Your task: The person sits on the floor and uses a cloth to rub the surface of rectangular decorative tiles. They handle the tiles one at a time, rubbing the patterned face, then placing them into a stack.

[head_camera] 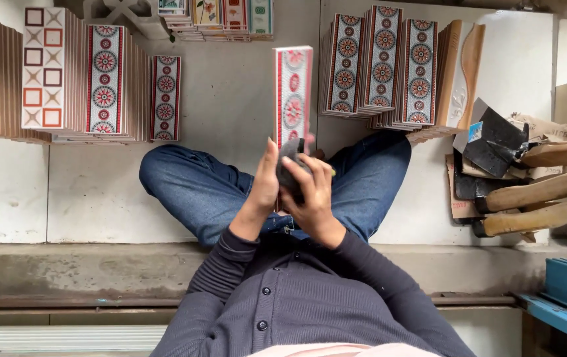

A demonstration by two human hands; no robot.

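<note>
Left hand [265, 187] gripped patterned border tile [293, 92] upright; right hand [310, 192] clamped dark rubbing block [290, 173] against its lower edge, apparently smoothing.

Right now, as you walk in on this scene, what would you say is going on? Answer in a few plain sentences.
A person sits cross-legged on the floor, seen from above. The left hand steadies a narrow patterned border tile held on end, while the right hand presses a dark object against its lower part. Stacks of similar decorated tiles stand on the floor to both sides. Tools with wooden handles lie at the person's right.
</note>
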